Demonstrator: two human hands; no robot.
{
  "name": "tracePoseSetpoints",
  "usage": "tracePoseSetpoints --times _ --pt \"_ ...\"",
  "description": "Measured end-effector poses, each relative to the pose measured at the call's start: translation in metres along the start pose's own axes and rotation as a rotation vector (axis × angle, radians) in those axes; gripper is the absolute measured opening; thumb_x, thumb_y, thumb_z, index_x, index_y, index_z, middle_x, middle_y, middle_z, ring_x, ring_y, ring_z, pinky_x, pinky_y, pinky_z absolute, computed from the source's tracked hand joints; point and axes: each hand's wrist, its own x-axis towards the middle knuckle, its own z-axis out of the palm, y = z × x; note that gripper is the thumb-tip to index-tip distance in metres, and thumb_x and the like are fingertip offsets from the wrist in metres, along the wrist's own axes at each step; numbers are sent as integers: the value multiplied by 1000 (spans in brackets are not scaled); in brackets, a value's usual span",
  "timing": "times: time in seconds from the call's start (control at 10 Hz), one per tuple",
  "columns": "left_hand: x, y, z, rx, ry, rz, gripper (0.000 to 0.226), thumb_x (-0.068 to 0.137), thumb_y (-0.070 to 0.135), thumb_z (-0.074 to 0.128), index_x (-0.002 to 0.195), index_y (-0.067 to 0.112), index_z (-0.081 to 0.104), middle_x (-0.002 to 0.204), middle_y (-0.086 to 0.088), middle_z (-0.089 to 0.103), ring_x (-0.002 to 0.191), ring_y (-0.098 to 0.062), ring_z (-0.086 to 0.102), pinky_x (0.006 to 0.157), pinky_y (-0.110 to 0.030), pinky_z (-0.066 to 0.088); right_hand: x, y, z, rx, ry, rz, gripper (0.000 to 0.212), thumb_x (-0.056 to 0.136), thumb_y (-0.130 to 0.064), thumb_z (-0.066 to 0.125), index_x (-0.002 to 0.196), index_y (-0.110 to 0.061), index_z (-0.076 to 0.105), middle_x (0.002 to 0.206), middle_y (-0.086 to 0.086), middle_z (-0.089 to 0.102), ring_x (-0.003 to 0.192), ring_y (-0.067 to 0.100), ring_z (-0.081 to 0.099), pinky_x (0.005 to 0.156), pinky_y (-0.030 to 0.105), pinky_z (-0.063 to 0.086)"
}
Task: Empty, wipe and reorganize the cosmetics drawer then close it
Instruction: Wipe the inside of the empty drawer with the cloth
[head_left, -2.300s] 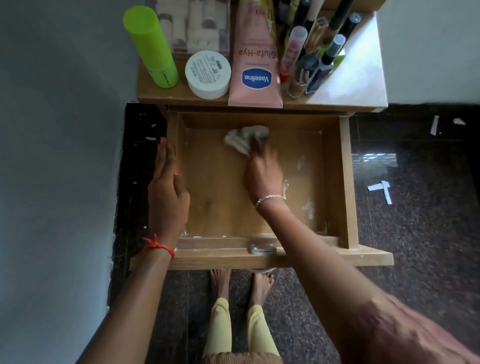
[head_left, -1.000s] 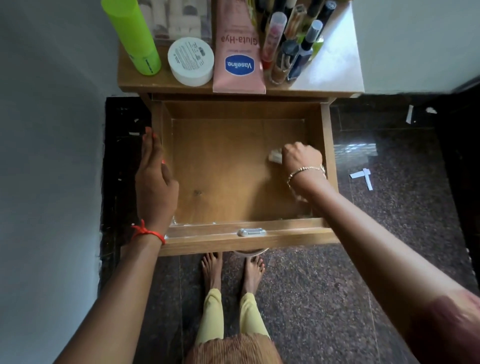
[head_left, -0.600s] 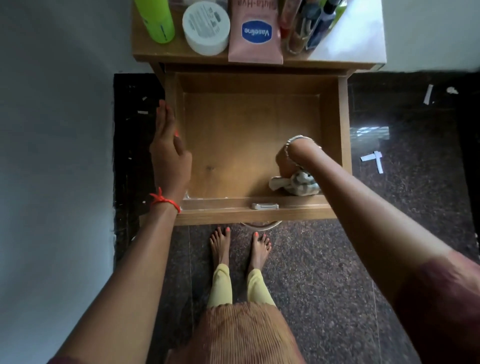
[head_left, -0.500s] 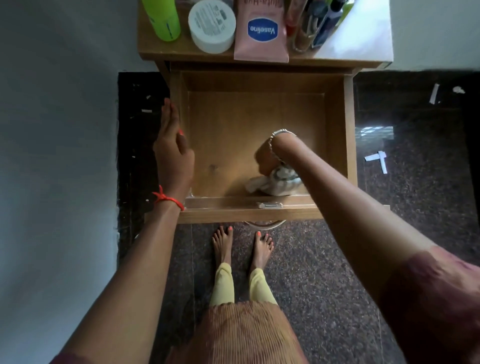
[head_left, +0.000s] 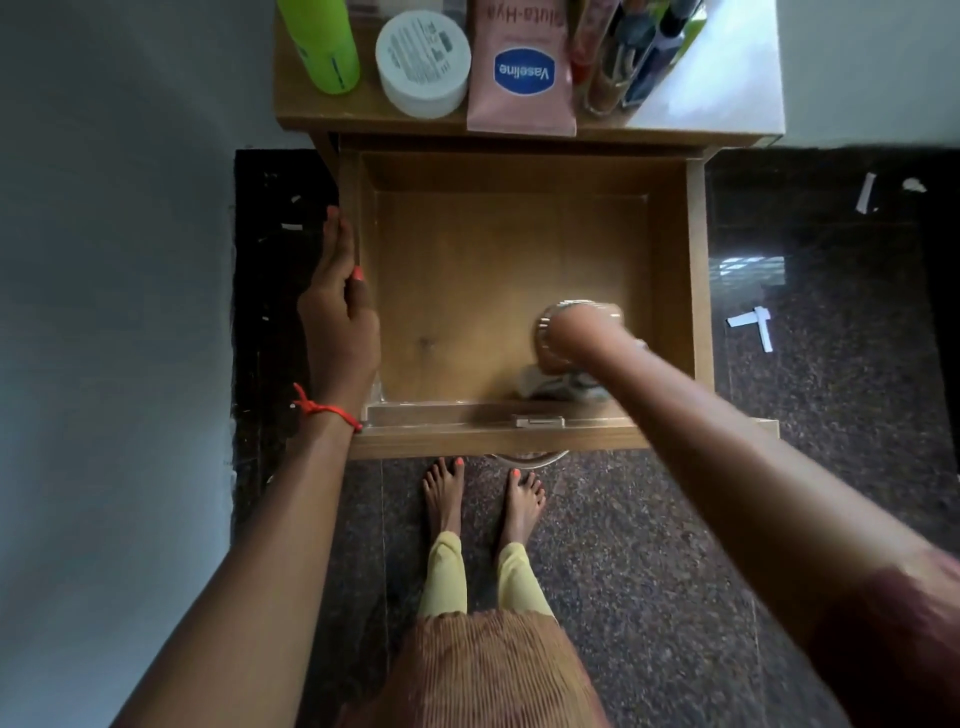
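Note:
The wooden drawer (head_left: 696, 291) is pulled fully out and holds nothing but a crumpled pale cloth (head_left: 556, 387) at its front right corner. My right hand (head_left: 558, 358) reaches straight down onto that cloth and grips it; my wrist and its silver bangle hide most of the hand. My left hand (head_left: 340, 317) rests on the drawer's left wall, thumb inside and fingers outside. On the tabletop above stand a green bottle (head_left: 322, 44), a white jar (head_left: 423, 62), a pink Vaseline tube (head_left: 519, 67) and several slim tubes and pencils (head_left: 628, 52).
A grey wall runs along the left, close to the drawer. Dark speckled floor lies to the right with white paper scraps (head_left: 753, 325). My bare feet (head_left: 480, 499) stand just under the drawer front, whose metal handle (head_left: 530, 457) pokes out below.
My right hand dragged the cloth from the back of the drawer down the right side to the front, slid it left along the front wall, then back right. My left hand stayed on the wall.

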Motion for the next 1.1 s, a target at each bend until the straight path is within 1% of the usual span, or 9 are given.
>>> tracePoseSetpoints --times 0.1,0.3,0.4,0.5,0.6,0.7,0.9,1.0,1.1 --pt "0 0 0 -13 -2 4 45 93 -2 32 138 6 34 151 -8 28 139 -14 25 108 -6 20 5 42 6 -105 -81 202 19 92 -21 42 85 -11 56 76 2 52 78 21 55 68 30 41" --pt "-1 5 -1 -173 6 -57 42 95 1 34 136 8 38 149 -8 31 139 -11 25 107 -6 22 12 26 2 -11 -32 -14 27 87 -15 44 63 -6 50 64 3 50 73 24 55 65 27 43" --pt "1 5 -2 -310 25 -142 40 93 -1 34 132 4 42 146 -10 36 137 -13 29 106 -7 25 14 -9 -5 285 77 -241 25 85 -21 55 73 0 63 57 2 53 54 15 50 43 21 38" --pt "7 0 -5 -446 10 -221 37 93 1 36 128 -1 45 143 -15 41 135 -18 34 112 -20 28 16 -63 2 1065 -26 -319 22 88 -22 56 86 0 61 66 5 65 57 14 59 46 13 47" --pt "11 -1 -6 -632 26 -352 34 94 17 47 123 3 54 136 -14 51 131 -21 43 114 -42 30 20 -90 9 1559 42 -123 17 92 -17 48 79 -5 51 95 17 57 64 18 51 53 17 45" --pt "7 3 -6 -636 26 -360 37 93 21 46 126 5 51 139 -13 48 132 -21 40 114 -46 27 22 -83 -19 1970 -70 -162 29 97 -9 34 122 -5 46 137 24 44 102 22 50 57 23 40" --pt "2 10 -7 -531 23 -345 38 97 9 32 133 2 41 142 -18 41 134 -27 36 113 -50 27 61 -90 -80 1357 394 -199 45 88 -22 55 130 -10 43 139 10 46 128 23 44 105 29 41" --pt "1 11 -7 -493 80 -294 37 96 5 33 132 1 43 141 -15 43 133 -21 39 113 -45 30 55 -81 -65 1388 241 -299 38 93 -6 44 130 2 41 140 22 42 128 33 42 67 4 50" --pt "2 9 -5 -453 83 -259 37 96 5 32 132 3 42 144 -14 40 134 -18 37 114 -39 29 57 -75 -58 1375 290 -322 32 92 -9 48 120 6 51 130 22 53 121 32 49 75 19 46"
